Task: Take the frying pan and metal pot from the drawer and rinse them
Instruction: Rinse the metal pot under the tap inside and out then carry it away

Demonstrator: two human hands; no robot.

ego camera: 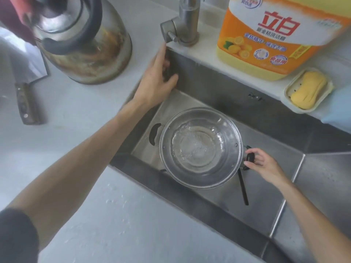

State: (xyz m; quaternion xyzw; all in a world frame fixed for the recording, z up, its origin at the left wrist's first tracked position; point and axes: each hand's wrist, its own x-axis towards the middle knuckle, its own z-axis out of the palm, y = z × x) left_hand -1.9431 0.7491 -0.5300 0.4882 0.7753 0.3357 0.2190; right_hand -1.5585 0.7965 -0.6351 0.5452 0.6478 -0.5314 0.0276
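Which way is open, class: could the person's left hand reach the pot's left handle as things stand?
Probably yes. The left hand rests open at the sink's back corner near the tap lever, and the black left handle of the metal pot sits uncovered below it, nothing between.

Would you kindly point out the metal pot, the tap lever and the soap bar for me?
metal pot (191, 118): head view, far rim.
tap lever (171, 36): head view, short metal stub.
soap bar (307, 89): head view, yellow top face.

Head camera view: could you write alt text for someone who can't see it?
A metal pot holding water sits in a steel sink; the right hand grips one pot handle while the left hand reaches toward the faucet. A kettle, detergent jug and soap stand around.
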